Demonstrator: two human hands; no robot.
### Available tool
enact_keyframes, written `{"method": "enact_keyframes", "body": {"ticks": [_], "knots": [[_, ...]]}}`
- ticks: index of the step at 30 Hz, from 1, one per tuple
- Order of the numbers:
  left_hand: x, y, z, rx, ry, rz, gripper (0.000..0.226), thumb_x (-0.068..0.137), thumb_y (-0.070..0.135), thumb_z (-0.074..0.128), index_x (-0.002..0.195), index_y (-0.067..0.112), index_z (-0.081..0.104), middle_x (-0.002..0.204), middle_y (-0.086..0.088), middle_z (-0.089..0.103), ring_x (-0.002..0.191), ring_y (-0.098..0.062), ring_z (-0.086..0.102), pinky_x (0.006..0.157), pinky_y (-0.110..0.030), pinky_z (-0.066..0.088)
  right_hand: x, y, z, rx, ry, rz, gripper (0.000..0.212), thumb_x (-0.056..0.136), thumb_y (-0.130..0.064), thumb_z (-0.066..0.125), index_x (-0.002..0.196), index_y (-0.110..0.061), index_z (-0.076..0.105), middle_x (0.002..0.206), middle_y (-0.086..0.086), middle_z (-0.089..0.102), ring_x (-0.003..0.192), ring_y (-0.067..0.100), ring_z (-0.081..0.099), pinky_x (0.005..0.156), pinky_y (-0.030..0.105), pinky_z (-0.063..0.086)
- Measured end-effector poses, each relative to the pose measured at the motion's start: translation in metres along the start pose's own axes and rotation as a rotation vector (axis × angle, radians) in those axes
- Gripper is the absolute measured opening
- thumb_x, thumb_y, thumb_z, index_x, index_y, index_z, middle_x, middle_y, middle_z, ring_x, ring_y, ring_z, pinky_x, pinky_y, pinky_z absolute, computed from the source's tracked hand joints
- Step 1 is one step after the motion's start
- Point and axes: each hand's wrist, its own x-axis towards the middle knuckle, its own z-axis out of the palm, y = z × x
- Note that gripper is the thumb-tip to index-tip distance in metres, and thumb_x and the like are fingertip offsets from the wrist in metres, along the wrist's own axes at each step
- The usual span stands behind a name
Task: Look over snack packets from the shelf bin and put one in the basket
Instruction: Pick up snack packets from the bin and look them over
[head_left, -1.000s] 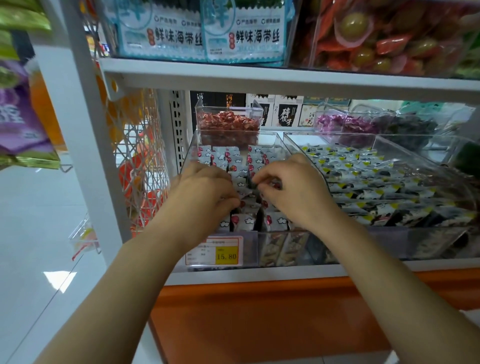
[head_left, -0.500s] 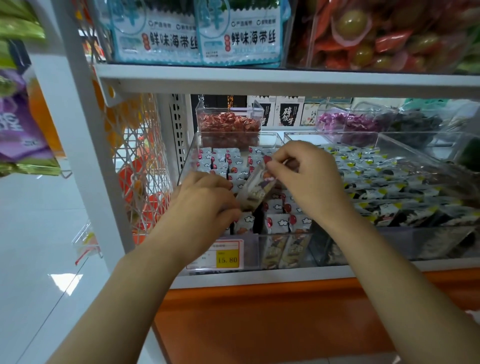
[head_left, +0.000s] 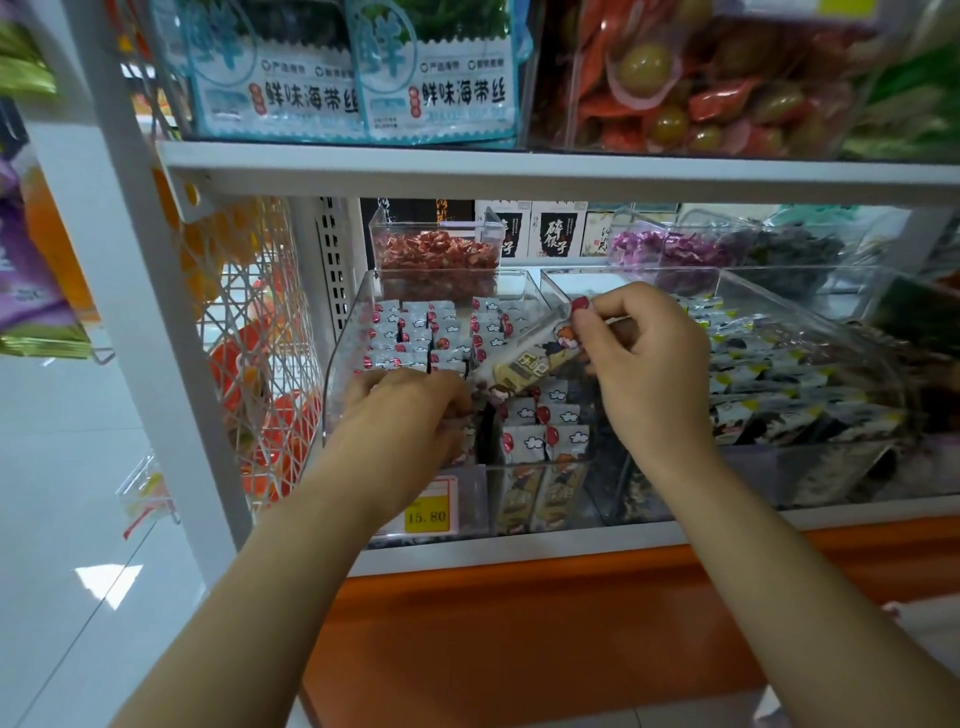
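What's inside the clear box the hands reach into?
Rows of small grey packets with red spots and clouds. The right hand pinches one packet; the left hand covers others; the bottom is hidden.

View: one head cam, wide-angle, worn by the person.
Facing: fwd & down at the shelf front.
Arms: both forearms enter from the bottom edge and run up to mid-frame.
Nearness: close. Left hand (head_left: 410, 415) & right hand (head_left: 649, 364) at arm's reach, clear bin (head_left: 345, 338) around & just behind them.
Above hands: upper shelf (head_left: 519, 171), its goods cut off by the top edge.
Left of hands: white post (head_left: 130, 312), floor (head_left: 62, 467) beyond.
Below hands: orange base panel (head_left: 519, 649).
Lens: straight lines bow twd the sides.
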Motion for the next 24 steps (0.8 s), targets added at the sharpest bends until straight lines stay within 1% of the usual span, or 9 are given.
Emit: {"method": "enact_keyframes", "body": {"ticks": [2, 5, 8, 10, 12, 13, 17, 20, 24], "knots": [[0.0011, 0.0041, -0.0001, -0.071, -0.014, -0.009, 0.021, 0.086, 0.015, 0.060, 0.102, 0.028, 0.059, 0.089, 0.008, 0.066, 0.094, -0.015, 0.057, 0.105, -0.035, 0.028, -0.0006, 0.0012, -0.0012, -0.004, 0.022, 0.002, 0.014, 0.091, -0.012, 0.059, 0.084, 0.000, 0.062, 0.079, 0.015, 0.063, 0.073, 0.029, 0.061, 0.069, 0.046, 0.050], [0.0011, 0.0100, -0.0020, -0.211, 0.007, -0.021, 0.026, 0.082, 0.007, 0.063, 0.093, 0.030, 0.059, 0.075, 0.013, 0.063, 0.082, -0.013, 0.059, 0.097, -0.040, 0.039, -0.0016, 0.0022, -0.0025, -0.015, 0.036, 0.000, 0.015, 0.090, -0.012, 0.059, 0.083, 0.001, 0.062, 0.078, 0.014, 0.063, 0.072, 0.029, 0.060, 0.068, 0.044, 0.049], [-0.0018, 0.0114, -0.0032, -0.300, -0.013, -0.033, 0.029, 0.081, 0.006, 0.064, 0.088, 0.033, 0.055, 0.070, 0.020, 0.058, 0.077, -0.005, 0.058, 0.095, -0.042, 0.042, -0.0019, 0.0023, -0.0031, -0.018, 0.047, 0.008, 0.014, 0.090, -0.011, 0.059, 0.082, -0.001, 0.062, 0.076, 0.013, 0.062, 0.070, 0.027, 0.060, 0.066, 0.041, 0.048], [-0.0036, 0.0109, -0.0026, -0.300, -0.048, -0.033, 0.025, 0.081, 0.009, 0.066, 0.091, 0.030, 0.059, 0.069, 0.022, 0.058, 0.076, 0.003, 0.056, 0.097, -0.044, 0.042, -0.0020, 0.0026, -0.0031, -0.014, 0.041, 0.011, 0.012, 0.090, -0.011, 0.059, 0.083, -0.001, 0.062, 0.076, 0.013, 0.063, 0.071, 0.027, 0.060, 0.067, 0.040, 0.049], [-0.0046, 0.0098, -0.0024, -0.296, -0.047, -0.025, 0.021, 0.081, 0.011, 0.066, 0.093, 0.028, 0.061, 0.070, 0.024, 0.058, 0.076, 0.005, 0.056, 0.098, -0.045, 0.041, -0.0023, 0.0027, -0.0027, -0.007, 0.030, 0.013, 0.012, 0.090, -0.011, 0.059, 0.083, -0.001, 0.061, 0.077, 0.014, 0.062, 0.071, 0.029, 0.060, 0.066, 0.039, 0.049], [-0.0048, 0.0095, -0.0027, -0.295, -0.042, -0.021, 0.021, 0.081, 0.012, 0.066, 0.094, 0.028, 0.061, 0.071, 0.024, 0.058, 0.077, 0.004, 0.057, 0.099, -0.045, 0.041, -0.0022, 0.0028, -0.0026, -0.008, 0.028, 0.012, 0.013, 0.090, -0.012, 0.059, 0.083, -0.002, 0.061, 0.077, 0.014, 0.062, 0.071, 0.029, 0.060, 0.066, 0.038, 0.049], [-0.0060, 0.0093, -0.0048, -0.259, -0.039, -0.018, 0.024, 0.081, 0.011, 0.067, 0.097, 0.028, 0.062, 0.076, 0.027, 0.054, 0.085, -0.010, 0.061, 0.099, -0.045, 0.041, -0.0025, 0.0021, -0.0022, 0.006, 0.020, 0.020, 0.012, 0.090, -0.012, 0.059, 0.083, -0.004, 0.060, 0.078, 0.013, 0.062, 0.072, 0.028, 0.061, 0.067, 0.040, 0.050], [-0.0064, 0.0091, -0.0041, -0.251, -0.037, -0.018, 0.025, 0.081, 0.011, 0.066, 0.100, 0.027, 0.062, 0.075, 0.028, 0.052, 0.085, -0.010, 0.061, 0.099, -0.045, 0.041, -0.0025, 0.0010, -0.0022, 0.013, 0.020, 0.022, 0.011, 0.091, -0.012, 0.059, 0.082, -0.006, 0.060, 0.078, 0.012, 0.062, 0.072, 0.028, 0.061, 0.067, 0.041, 0.050], [-0.0057, 0.0101, -0.0023, -0.260, -0.023, -0.021, 0.026, 0.083, 0.005, 0.062, 0.101, 0.024, 0.064, 0.073, 0.023, 0.055, 0.081, -0.012, 0.060, 0.096, -0.044, 0.042, -0.0028, 0.0006, -0.0025, 0.011, 0.027, 0.022, 0.010, 0.090, -0.011, 0.059, 0.082, -0.005, 0.060, 0.079, 0.013, 0.062, 0.072, 0.028, 0.061, 0.068, 0.042, 0.051]]}}
